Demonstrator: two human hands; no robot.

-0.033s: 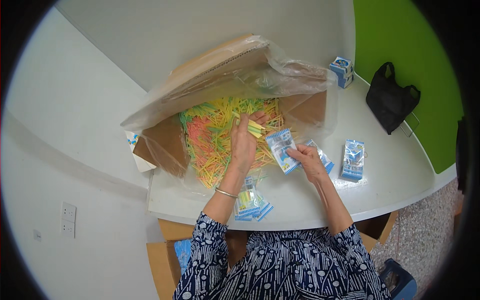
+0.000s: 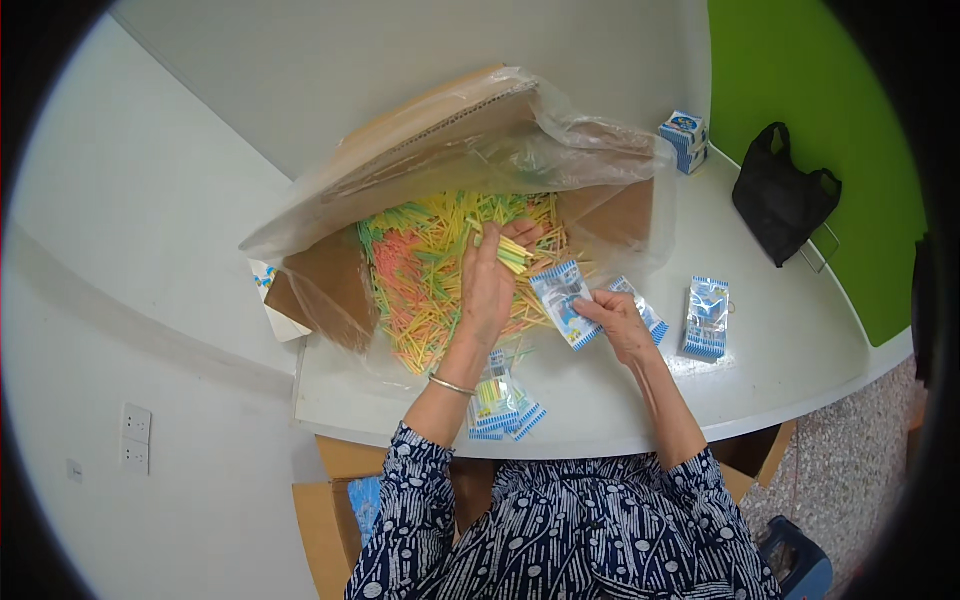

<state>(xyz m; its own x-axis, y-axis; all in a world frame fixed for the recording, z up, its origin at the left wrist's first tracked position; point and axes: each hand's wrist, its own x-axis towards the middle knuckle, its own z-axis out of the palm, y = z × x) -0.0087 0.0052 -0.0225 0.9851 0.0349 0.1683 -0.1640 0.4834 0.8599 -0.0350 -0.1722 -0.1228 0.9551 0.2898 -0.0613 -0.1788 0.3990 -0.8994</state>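
Over a big pile of thin pastel sticks (image 2: 425, 290), yellow, green, orange and pink, my left hand (image 2: 488, 285) is closed around a small bundle of yellow and green sticks (image 2: 515, 254). What the sticks are made of, I cannot tell. My right hand (image 2: 622, 325) pinches a blue-and-white packet (image 2: 562, 298) by its right side, close to the bundle but apart from it. Partly behind that hand lies another packet (image 2: 645, 312) on the table. Below my left wrist are several overlapping packets (image 2: 492, 395), with sticks showing through the clear part of the top one.
A cardboard box (image 2: 618, 215) lined with clear plastic film (image 2: 590, 160) surrounds the pile. On the white table (image 2: 780, 340) a stack of packets (image 2: 707, 318) lies to the right. Small blue-and-white boxes (image 2: 685, 140) and a black bag (image 2: 783, 195) stand farther back.
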